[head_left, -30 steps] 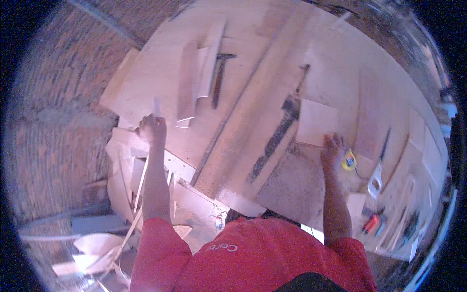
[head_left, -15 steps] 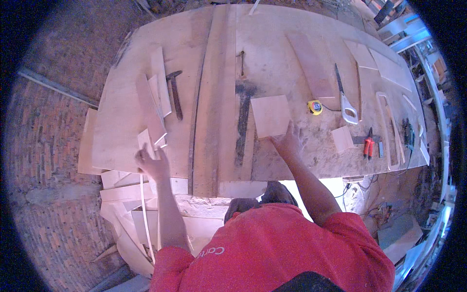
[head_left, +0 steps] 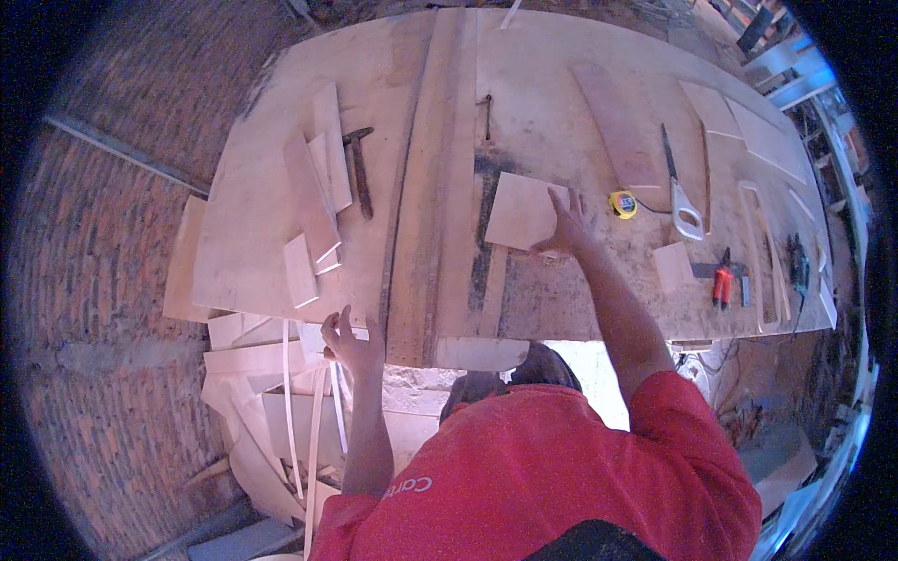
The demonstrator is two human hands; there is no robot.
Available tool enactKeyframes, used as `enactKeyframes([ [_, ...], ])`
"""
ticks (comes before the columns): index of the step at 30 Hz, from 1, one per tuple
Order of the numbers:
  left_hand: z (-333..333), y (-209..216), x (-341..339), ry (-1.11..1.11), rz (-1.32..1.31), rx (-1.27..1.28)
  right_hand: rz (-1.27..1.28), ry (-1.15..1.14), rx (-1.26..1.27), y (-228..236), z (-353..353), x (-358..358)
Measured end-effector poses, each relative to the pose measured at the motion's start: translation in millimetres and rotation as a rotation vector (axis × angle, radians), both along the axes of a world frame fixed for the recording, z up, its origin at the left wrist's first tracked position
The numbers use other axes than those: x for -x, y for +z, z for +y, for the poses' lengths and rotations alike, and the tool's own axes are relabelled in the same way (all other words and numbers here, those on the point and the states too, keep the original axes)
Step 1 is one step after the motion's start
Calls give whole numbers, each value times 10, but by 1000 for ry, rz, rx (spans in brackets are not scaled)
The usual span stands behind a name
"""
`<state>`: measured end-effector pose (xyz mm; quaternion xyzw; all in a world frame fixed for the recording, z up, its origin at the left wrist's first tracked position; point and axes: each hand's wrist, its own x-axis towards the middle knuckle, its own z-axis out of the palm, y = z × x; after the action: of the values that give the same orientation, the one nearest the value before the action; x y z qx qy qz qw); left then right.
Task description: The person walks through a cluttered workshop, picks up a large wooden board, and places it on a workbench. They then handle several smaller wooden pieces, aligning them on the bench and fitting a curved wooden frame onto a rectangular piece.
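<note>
On the worktable, a square piece of plywood (head_left: 520,210) lies right of a dark stain. My right hand (head_left: 567,230) grips its right side, thumb at the near corner and a finger at the far one, the other fingers spread. My left hand (head_left: 355,346) is at the table's front edge, fingers apart and curved, with nothing seen in it. Nearest to it on the tabletop lies a small rectangular wood piece (head_left: 299,271). Beyond that are several narrow wood strips (head_left: 311,192) and a hammer (head_left: 359,176).
To the right lie a yellow tape measure (head_left: 622,204), a handsaw (head_left: 686,210), red-handled pliers (head_left: 722,282) and a small wood block (head_left: 672,267). A long raised strip (head_left: 426,206) crosses the table. Offcuts (head_left: 253,365) pile up below its front left edge.
My left hand has left the small wood piece and moved right and nearer to me. The square plywood has turned clockwise under my right hand, which has shifted to its right side.
</note>
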<state>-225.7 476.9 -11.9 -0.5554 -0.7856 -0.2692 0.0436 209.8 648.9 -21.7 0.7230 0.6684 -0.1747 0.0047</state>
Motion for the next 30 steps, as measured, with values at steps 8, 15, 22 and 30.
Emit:
enactKeyframes([
  [8, -181, -50, -229, 54, -69, 61, -117, 360, 147, -62, 389, -225],
  [15, -149, -10, -668, 74, -66, 73, 45, 391, 146, -84, 208, -210],
  [22, 136, 24, -1212, -60, -113, 29, 268, 459, 48, 242, 562, 216],
  [30, 564, -167, -1318, -320, 142, 102, 360, 190, -157, -74, 245, 282],
])
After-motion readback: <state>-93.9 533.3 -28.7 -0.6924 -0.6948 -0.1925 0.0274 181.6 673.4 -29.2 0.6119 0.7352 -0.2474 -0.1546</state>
